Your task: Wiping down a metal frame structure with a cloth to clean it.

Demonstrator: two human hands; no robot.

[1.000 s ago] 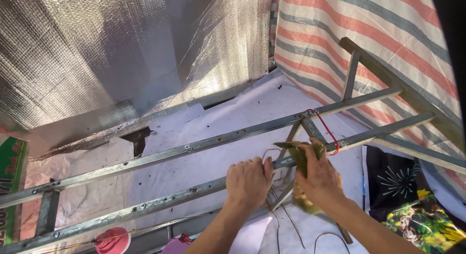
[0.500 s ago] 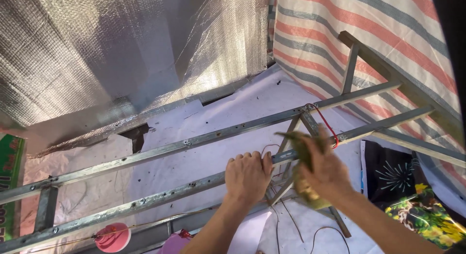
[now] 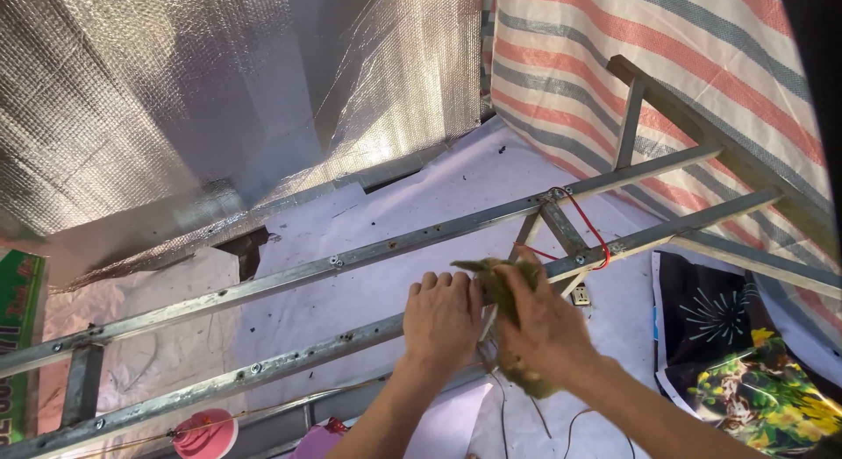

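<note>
Both my hands are raised to a grey metal frame rail point(image 3: 289, 358) that runs across the view. My left hand point(image 3: 441, 323) rests against the rail, fingers curled upward. My right hand point(image 3: 542, 323) is closed around a green leaf-wrapped bundle point(image 3: 496, 282), pressed against the rail just right of my left hand. The bundle's lower end point(image 3: 532, 386) shows under my wrist. A thin string point(image 3: 506, 405) hangs below the hands. A red cord point(image 3: 592, 235) loops round the frame's cross brace just beyond my right hand.
A second parallel rail point(image 3: 368, 253) lies farther away. Silver foil sheeting point(image 3: 175, 117) covers the left, a red, white and grey striped tarp point(image 3: 667, 64) the right. A pink round object point(image 3: 206, 431) hangs low left, a flower-printed sheet point(image 3: 745, 371) low right.
The view has shifted slightly. My right hand with the leaf bundle has moved left, closer to my left hand, and the hands now touch at the rail.
</note>
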